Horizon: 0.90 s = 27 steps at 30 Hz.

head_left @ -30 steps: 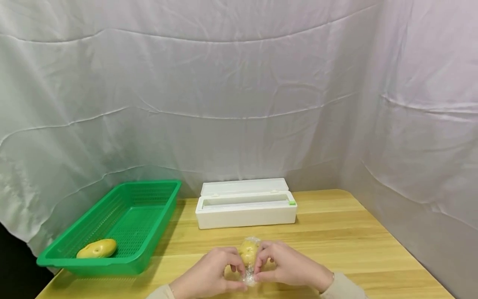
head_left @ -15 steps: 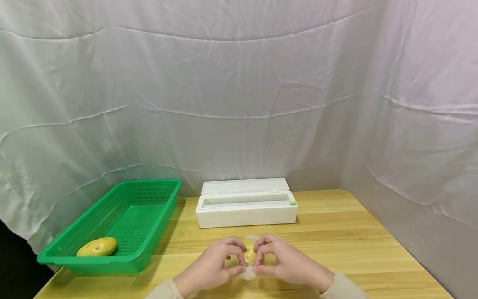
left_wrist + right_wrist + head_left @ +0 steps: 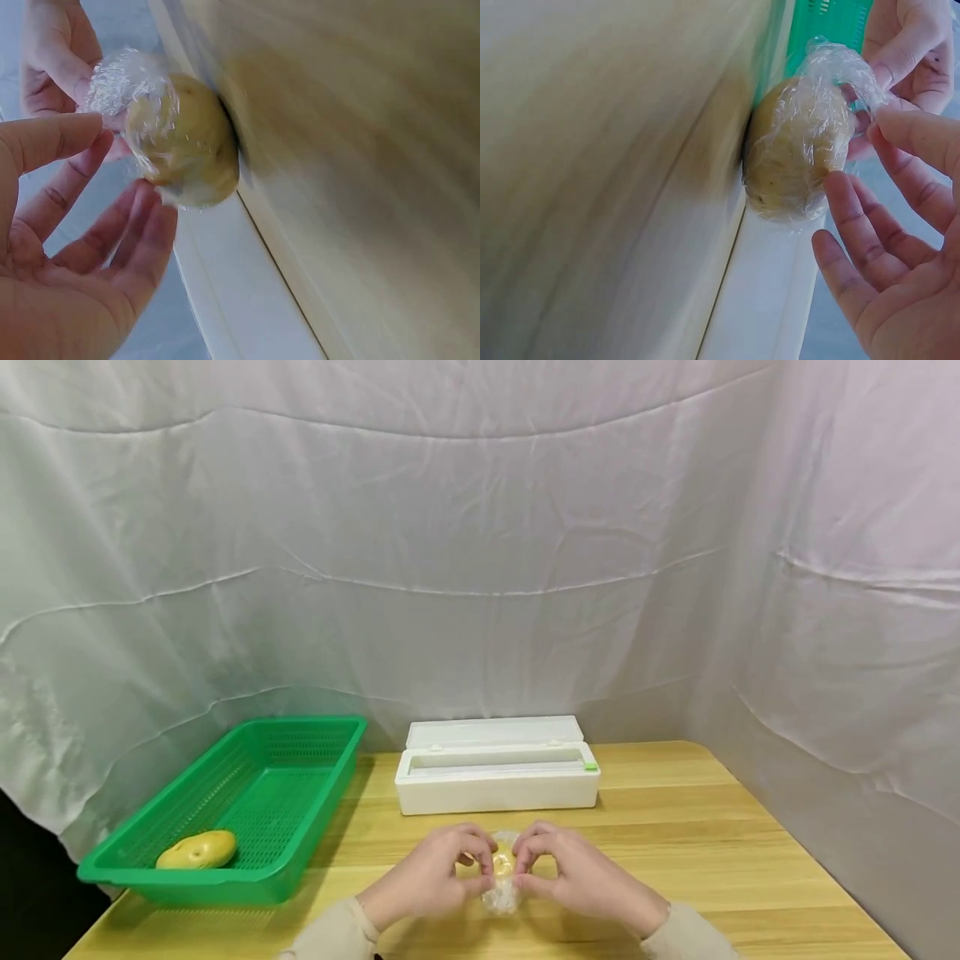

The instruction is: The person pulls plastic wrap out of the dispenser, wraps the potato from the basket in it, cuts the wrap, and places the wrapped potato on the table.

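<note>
A yellow potato (image 3: pixel 503 863) wrapped in clear cling film (image 3: pixel 500 898) rests on the wooden table between my hands. My left hand (image 3: pixel 441 870) pinches the film with thumb and index finger on the potato's left side. From the right, my right hand (image 3: pixel 573 872) pinches the film the same way. In the left wrist view the film (image 3: pixel 127 79) bunches up beside the potato (image 3: pixel 199 142), and the other fingers stay near it. The right wrist view has loose film (image 3: pixel 840 67) standing off the potato (image 3: pixel 776 169) at the fingertips.
On the left stands a green plastic basket (image 3: pixel 281 881) with another potato (image 3: pixel 197 850) inside. Behind my hands is a white cling film box (image 3: pixel 498 794), its lid (image 3: pixel 495 731) raised. Grey curtains (image 3: pixel 487 527) hang behind the table (image 3: pixel 712 860).
Both hands have moved slightly away from me and shifted their pinch along the film. The bunched film near the potato's front end now looks more spread. Basket and box stay put.
</note>
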Motion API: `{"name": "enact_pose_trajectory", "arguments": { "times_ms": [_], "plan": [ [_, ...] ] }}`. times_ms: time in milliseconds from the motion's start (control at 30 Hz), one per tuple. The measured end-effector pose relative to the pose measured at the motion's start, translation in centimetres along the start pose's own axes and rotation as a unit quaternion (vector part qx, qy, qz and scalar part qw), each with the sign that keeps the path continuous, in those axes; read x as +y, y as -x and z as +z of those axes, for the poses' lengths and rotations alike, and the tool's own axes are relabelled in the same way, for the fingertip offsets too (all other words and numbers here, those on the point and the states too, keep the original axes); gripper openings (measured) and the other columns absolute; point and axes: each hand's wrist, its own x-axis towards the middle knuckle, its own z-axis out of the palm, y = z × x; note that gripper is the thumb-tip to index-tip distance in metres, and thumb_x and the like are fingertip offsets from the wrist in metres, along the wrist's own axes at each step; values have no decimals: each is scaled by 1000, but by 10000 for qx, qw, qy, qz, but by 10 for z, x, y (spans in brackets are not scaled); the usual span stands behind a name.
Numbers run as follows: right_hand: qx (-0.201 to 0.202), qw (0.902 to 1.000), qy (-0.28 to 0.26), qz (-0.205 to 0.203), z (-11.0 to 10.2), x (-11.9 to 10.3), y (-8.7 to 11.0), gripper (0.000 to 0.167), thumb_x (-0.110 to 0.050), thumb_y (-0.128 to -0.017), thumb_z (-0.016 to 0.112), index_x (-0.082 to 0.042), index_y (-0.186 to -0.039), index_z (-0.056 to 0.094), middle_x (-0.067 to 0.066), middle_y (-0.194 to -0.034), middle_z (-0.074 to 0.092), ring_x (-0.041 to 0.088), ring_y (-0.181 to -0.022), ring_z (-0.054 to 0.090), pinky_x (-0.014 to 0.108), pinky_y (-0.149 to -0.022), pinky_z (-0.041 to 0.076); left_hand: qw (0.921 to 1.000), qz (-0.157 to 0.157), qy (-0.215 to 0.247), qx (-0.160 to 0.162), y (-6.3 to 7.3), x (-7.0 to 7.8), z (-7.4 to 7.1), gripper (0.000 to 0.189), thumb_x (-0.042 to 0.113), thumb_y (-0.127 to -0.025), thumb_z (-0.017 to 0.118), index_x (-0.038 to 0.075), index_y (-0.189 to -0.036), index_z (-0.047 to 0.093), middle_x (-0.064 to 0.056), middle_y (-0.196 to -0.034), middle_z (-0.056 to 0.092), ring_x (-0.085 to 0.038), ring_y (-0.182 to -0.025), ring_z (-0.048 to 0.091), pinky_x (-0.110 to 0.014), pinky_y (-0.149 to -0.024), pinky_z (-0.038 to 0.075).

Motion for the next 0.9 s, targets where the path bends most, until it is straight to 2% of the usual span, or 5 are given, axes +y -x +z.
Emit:
{"name": "enact_pose_trajectory", "arguments": {
  "times_ms": [233,500,567,767,900],
  "plan": [
    [-11,9990,-228,381,-2,7,-12,10,-22,-100,76,-24,-92,72,-15,-95,73,-3,-90,66,33,-89,60,9998,-72,167,130,-11,-8,-3,17,8,-93,80,22,-85,74,2,-105,80,-5,-103,69,-29,-92,60],
    [14,9982,-348,490,-5,15,-24,10,-17,-100,76,-18,-90,74,-10,-85,77,-4,-78,68,27,-80,58,9984,-145,489,239,-20,-13,-5,16,2,-91,80,16,-84,76,6,-89,77,0,-86,71,-25,-84,62],
    [-11,9979,-341,560,-4,16,-26,10,-16,-100,76,-17,-90,74,-9,-84,77,-5,-77,67,25,-78,58,9983,-189,474,271,-21,-13,-4,18,1,-90,79,16,-82,75,3,-91,78,0,-85,70,-22,-82,61],
    [89,9976,32,691,-1,20,-30,12,-17,-97,80,-19,-88,73,-10,-86,68,-4,-77,59,21,-71,53,9978,-272,405,449,-22,-14,0,22,0,-87,82,16,-76,71,-13,-119,73,-5,-92,70,-18,-77,61],
    [206,9976,144,646,1,22,-31,13,-18,-95,83,-20,-86,73,-9,-88,63,-1,-79,59,24,-74,57,9976,-266,480,433,-22,-16,1,21,0,-87,83,15,-77,72,-14,-121,75,-11,-93,74,-20,-78,62]
  ]
}}
